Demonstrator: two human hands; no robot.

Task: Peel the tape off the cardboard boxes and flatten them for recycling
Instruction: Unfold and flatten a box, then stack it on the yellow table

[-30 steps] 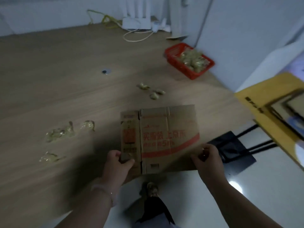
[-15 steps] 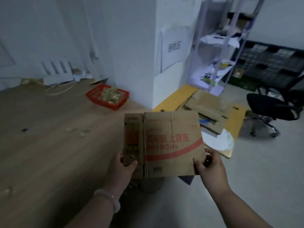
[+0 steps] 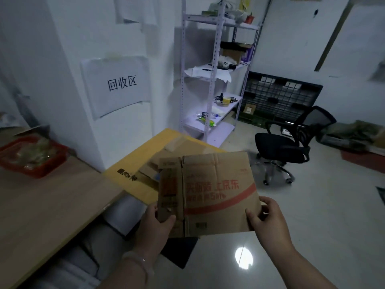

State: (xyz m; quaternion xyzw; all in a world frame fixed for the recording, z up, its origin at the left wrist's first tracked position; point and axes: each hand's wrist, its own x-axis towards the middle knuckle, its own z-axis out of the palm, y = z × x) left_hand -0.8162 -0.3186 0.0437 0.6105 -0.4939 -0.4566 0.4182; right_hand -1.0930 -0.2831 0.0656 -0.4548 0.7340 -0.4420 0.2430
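Flattened brown cardboard box (image 3: 216, 190), red band and lettering, vertical crease left of centre. Pinched at near corners by left hand (image 3: 155, 228) and right hand (image 3: 268, 224).

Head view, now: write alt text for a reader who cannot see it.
Two hands hold a flattened cardboard box with red print in the air, the left hand at its lower left edge, the right hand at its lower right corner. Behind it, a pile of cardboard lies on a yellow sheet below a wall sign.
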